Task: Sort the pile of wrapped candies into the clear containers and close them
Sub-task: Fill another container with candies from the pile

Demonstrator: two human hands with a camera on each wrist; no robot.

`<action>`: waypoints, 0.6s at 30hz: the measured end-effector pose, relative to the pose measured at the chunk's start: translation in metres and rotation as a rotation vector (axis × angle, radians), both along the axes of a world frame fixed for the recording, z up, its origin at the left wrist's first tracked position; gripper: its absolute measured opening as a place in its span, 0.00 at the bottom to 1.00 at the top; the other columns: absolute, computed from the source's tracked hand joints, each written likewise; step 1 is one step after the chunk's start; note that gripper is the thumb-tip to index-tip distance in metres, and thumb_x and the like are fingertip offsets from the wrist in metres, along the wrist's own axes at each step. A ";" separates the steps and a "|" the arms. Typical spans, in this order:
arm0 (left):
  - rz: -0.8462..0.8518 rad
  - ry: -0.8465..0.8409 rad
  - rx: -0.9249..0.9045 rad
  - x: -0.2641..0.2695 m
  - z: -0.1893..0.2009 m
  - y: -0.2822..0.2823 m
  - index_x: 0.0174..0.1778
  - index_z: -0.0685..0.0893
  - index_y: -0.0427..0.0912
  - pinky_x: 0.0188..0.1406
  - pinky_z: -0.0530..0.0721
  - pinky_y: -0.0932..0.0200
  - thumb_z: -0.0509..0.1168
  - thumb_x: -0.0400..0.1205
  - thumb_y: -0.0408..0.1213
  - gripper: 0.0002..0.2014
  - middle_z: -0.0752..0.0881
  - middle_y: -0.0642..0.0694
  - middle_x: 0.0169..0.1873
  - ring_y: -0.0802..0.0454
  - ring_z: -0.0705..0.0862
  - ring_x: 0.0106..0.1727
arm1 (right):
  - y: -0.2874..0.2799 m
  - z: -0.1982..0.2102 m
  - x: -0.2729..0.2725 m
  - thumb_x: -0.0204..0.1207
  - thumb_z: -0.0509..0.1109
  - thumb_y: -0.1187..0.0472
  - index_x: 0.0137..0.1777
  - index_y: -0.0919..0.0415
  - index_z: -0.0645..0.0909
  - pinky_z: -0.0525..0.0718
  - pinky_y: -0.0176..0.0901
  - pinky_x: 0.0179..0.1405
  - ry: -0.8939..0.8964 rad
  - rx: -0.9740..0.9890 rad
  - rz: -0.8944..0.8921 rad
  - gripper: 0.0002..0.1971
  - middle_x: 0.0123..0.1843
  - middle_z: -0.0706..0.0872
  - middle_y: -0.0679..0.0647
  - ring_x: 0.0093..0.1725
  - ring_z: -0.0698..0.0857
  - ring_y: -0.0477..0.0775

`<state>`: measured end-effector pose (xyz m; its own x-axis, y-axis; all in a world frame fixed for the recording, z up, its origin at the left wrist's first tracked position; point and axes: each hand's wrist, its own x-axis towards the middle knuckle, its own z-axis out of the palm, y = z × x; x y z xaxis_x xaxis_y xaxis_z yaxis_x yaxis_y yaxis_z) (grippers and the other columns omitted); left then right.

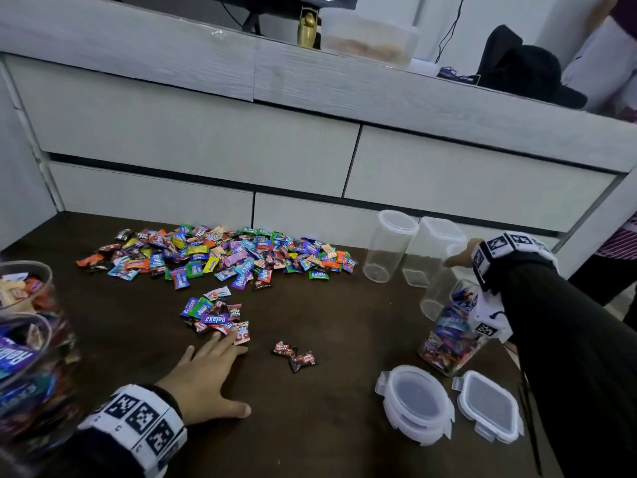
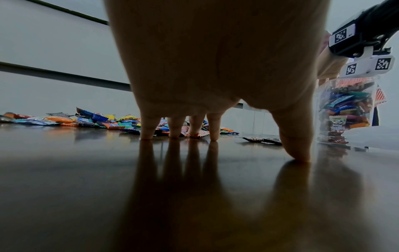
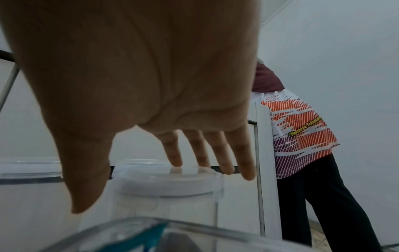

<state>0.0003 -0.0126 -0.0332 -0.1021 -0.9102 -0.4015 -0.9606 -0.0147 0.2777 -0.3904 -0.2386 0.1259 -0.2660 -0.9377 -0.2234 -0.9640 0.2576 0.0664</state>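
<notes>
"Relaxa" on purple candy wrapper (image 1: pixel 214 318), perhaps others

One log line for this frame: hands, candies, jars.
left hand: flat on table, at small candy cluster | right hand: open over empty jar | lids: off

A black sleeve (image 1: pixel 565 357) hides part of the candy-filled clear square container (image 1: pixel 448 336); two candy-filled clear jars (image 1: pixel 24 339) are cropped at the left edge.
</notes>
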 end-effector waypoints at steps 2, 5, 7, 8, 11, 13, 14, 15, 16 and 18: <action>-0.005 -0.005 0.013 -0.001 0.001 -0.001 0.85 0.50 0.56 0.84 0.43 0.40 0.68 0.72 0.68 0.51 0.36 0.54 0.86 0.51 0.37 0.86 | -0.005 0.003 -0.004 0.70 0.78 0.48 0.70 0.55 0.77 0.75 0.34 0.47 0.048 -0.018 0.020 0.29 0.62 0.82 0.54 0.61 0.81 0.55; -0.013 -0.004 0.034 -0.001 0.003 -0.002 0.85 0.49 0.56 0.84 0.42 0.39 0.68 0.72 0.68 0.51 0.36 0.54 0.86 0.51 0.37 0.86 | -0.007 0.002 -0.006 0.62 0.80 0.39 0.65 0.53 0.79 0.79 0.48 0.56 0.099 -0.058 0.064 0.34 0.60 0.83 0.56 0.58 0.82 0.58; -0.015 -0.002 0.034 0.000 0.003 -0.002 0.86 0.50 0.56 0.84 0.42 0.39 0.68 0.73 0.68 0.51 0.36 0.54 0.85 0.50 0.37 0.86 | -0.008 -0.003 -0.004 0.59 0.79 0.36 0.66 0.62 0.74 0.80 0.53 0.57 0.064 -0.104 0.060 0.41 0.58 0.82 0.59 0.57 0.82 0.62; -0.016 -0.001 0.032 0.000 0.003 -0.002 0.86 0.50 0.56 0.84 0.42 0.39 0.68 0.73 0.68 0.51 0.36 0.54 0.85 0.50 0.37 0.86 | -0.006 -0.004 -0.001 0.60 0.79 0.36 0.70 0.66 0.70 0.80 0.55 0.58 0.044 -0.115 0.053 0.46 0.61 0.81 0.62 0.60 0.82 0.64; -0.022 -0.005 0.032 0.000 0.003 -0.002 0.85 0.50 0.55 0.84 0.43 0.39 0.68 0.73 0.68 0.50 0.36 0.53 0.86 0.50 0.37 0.86 | -0.003 0.000 0.007 0.63 0.78 0.37 0.73 0.70 0.64 0.79 0.51 0.58 0.007 -0.169 0.088 0.49 0.67 0.79 0.64 0.64 0.80 0.64; -0.020 -0.004 0.032 0.000 0.003 -0.002 0.85 0.51 0.55 0.84 0.43 0.38 0.68 0.73 0.68 0.50 0.36 0.53 0.86 0.49 0.38 0.86 | 0.003 0.015 0.013 0.64 0.78 0.37 0.72 0.69 0.66 0.78 0.49 0.56 0.024 -0.188 0.141 0.47 0.67 0.79 0.63 0.64 0.80 0.63; -0.015 0.000 0.029 0.000 0.003 -0.002 0.85 0.51 0.55 0.84 0.44 0.38 0.69 0.72 0.68 0.50 0.35 0.52 0.85 0.49 0.38 0.86 | 0.006 0.025 0.017 0.64 0.78 0.37 0.71 0.68 0.68 0.77 0.47 0.54 0.016 -0.207 0.161 0.45 0.66 0.80 0.63 0.63 0.80 0.63; -0.008 0.004 0.023 0.000 0.003 -0.001 0.85 0.52 0.56 0.84 0.44 0.39 0.69 0.72 0.67 0.50 0.33 0.52 0.85 0.49 0.39 0.87 | 0.011 0.037 0.021 0.64 0.78 0.38 0.70 0.67 0.69 0.75 0.46 0.52 -0.005 -0.232 0.187 0.44 0.66 0.80 0.63 0.63 0.80 0.63; -0.003 0.007 0.014 -0.001 0.003 -0.001 0.85 0.53 0.56 0.84 0.45 0.39 0.70 0.71 0.67 0.50 0.32 0.52 0.84 0.49 0.41 0.87 | 0.017 0.051 0.027 0.64 0.78 0.38 0.69 0.67 0.70 0.74 0.46 0.51 -0.027 -0.260 0.218 0.42 0.65 0.80 0.63 0.63 0.80 0.63; 0.002 0.013 0.004 -0.001 0.002 0.000 0.84 0.54 0.57 0.85 0.47 0.39 0.71 0.70 0.67 0.50 0.30 0.51 0.83 0.48 0.44 0.87 | 0.033 0.077 0.042 0.64 0.78 0.38 0.67 0.64 0.71 0.75 0.49 0.56 -0.072 -0.292 0.292 0.40 0.65 0.80 0.63 0.63 0.79 0.63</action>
<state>-0.0009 -0.0131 -0.0310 -0.1055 -0.9087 -0.4039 -0.9568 -0.0179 0.2901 -0.3479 -0.2060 0.2030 0.0267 -0.9982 0.0542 -0.9988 -0.0288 -0.0391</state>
